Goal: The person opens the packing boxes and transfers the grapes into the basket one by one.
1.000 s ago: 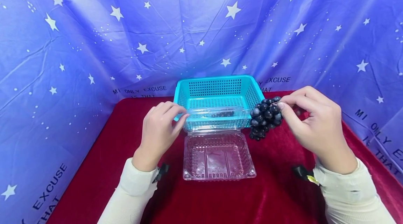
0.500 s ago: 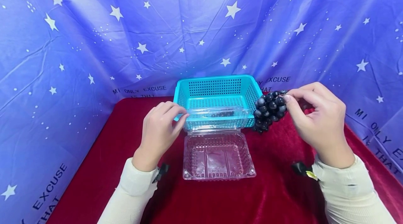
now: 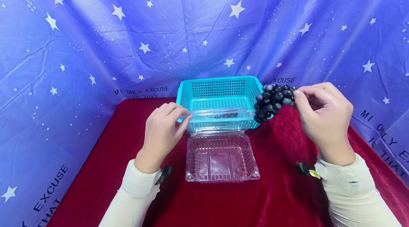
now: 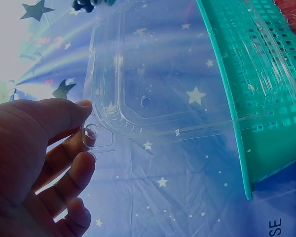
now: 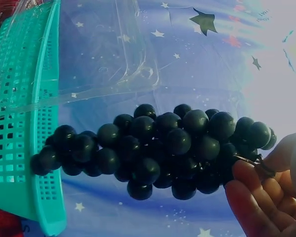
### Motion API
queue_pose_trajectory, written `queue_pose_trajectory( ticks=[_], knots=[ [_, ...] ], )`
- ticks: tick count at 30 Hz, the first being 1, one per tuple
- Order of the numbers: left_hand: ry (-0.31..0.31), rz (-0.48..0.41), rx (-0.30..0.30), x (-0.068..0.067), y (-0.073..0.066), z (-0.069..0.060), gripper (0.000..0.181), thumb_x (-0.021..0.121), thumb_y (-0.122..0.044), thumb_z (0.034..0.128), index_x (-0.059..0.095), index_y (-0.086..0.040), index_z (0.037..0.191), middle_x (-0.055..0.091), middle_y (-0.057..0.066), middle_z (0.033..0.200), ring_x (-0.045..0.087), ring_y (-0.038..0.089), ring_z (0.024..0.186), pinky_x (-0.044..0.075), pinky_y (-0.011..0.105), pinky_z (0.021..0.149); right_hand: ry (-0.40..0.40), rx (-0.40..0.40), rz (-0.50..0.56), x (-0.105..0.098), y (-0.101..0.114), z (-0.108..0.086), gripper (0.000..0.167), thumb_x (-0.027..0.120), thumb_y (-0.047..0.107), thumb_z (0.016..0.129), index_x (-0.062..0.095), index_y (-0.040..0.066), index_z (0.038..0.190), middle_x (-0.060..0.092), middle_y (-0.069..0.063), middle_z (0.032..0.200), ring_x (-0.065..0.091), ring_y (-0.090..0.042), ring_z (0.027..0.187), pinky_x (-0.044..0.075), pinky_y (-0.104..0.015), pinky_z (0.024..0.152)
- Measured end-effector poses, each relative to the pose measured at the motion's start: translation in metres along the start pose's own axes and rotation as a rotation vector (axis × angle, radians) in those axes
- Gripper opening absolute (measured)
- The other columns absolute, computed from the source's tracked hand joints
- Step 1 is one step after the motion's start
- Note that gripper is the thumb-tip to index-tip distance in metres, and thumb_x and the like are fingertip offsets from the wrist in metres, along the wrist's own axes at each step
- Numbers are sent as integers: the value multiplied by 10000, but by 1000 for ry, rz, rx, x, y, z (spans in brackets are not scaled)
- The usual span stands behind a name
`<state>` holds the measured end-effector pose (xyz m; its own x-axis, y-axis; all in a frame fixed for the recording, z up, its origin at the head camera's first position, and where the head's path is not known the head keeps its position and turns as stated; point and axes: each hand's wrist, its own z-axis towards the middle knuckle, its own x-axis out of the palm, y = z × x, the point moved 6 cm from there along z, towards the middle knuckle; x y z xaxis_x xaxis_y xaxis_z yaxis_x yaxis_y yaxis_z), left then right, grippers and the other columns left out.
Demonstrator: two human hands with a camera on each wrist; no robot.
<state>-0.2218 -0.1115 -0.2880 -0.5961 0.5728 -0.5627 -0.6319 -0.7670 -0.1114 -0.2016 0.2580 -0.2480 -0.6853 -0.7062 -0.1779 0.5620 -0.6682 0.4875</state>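
My right hand [image 3: 327, 118] pinches the stem of a bunch of dark grapes [image 3: 274, 101], which hangs beside the right end of the turquoise basket [image 3: 218, 88]. In the right wrist view the whole bunch of grapes [image 5: 158, 148] shows, its stem between thumb and fingers. A clear plastic clamshell box [image 3: 222, 158] lies with its lid raised at the basket's near side. My left hand [image 3: 163, 133] pinches the lid's left corner. From the left wrist, the lid's corner tab [image 4: 97, 138] is seen between thumb and fingertips. Something dark shows blurred through the lid.
A red velvet cloth [image 3: 278, 198] covers the table. Blue star-printed fabric [image 3: 191, 25] hangs behind it and at both sides. Black straps with small devices sit at both cream-sleeved wrists.
My right hand has risen with the grapes, drifting first right; the bunch then swings back left toward the basket's right end. The left hand and the clamshell stay where they were.
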Motion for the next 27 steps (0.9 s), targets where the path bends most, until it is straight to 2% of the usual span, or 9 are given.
queue_pose_trajectory(
  ticks=[5, 13, 18, 23, 27],
  knots=[
    [0, 1, -1, 0, 0, 0, 39, 795, -203, 904, 797, -167, 921, 741, -41, 914, 587, 157, 733, 464, 312, 580, -1, 58, 13, 5, -11, -1, 105, 747, 79, 872, 814, 0, 852, 635, 214, 834, 576, 70, 757, 452, -53, 667],
    [4, -1, -2, 0, 0, 0, 38, 798, -193, 898, 797, -164, 923, 741, -37, 916, 579, 156, 728, 459, 307, 578, 30, 82, 48, 12, -25, -5, 126, 735, 117, 917, 821, 26, 905, 658, 175, 857, 628, 51, 723, 481, -64, 646],
    [3, -3, 2, 0, 0, 0, 41, 805, -184, 890, 796, -162, 923, 740, -34, 912, 590, 160, 737, 462, 309, 581, 38, 124, 52, 21, -20, -8, 105, 728, 56, 901, 801, -17, 885, 636, 167, 848, 606, 87, 709, 472, -57, 656],
    [6, 0, 7, 0, -1, 0, 49, 803, -194, 894, 797, -157, 926, 739, -28, 910, 604, 164, 752, 469, 308, 583, 61, 118, 50, 27, -5, -10, 96, 712, 2, 899, 775, -63, 868, 622, 126, 844, 591, 121, 708, 467, -38, 669],
    [9, 0, 9, 0, -1, 0, 54, 799, -197, 897, 798, -152, 928, 740, -23, 910, 611, 165, 757, 473, 306, 584, 79, 125, 17, 31, -14, -13, 86, 721, 15, 902, 784, -39, 877, 617, 111, 857, 576, 126, 720, 457, -29, 676]
  ],
)
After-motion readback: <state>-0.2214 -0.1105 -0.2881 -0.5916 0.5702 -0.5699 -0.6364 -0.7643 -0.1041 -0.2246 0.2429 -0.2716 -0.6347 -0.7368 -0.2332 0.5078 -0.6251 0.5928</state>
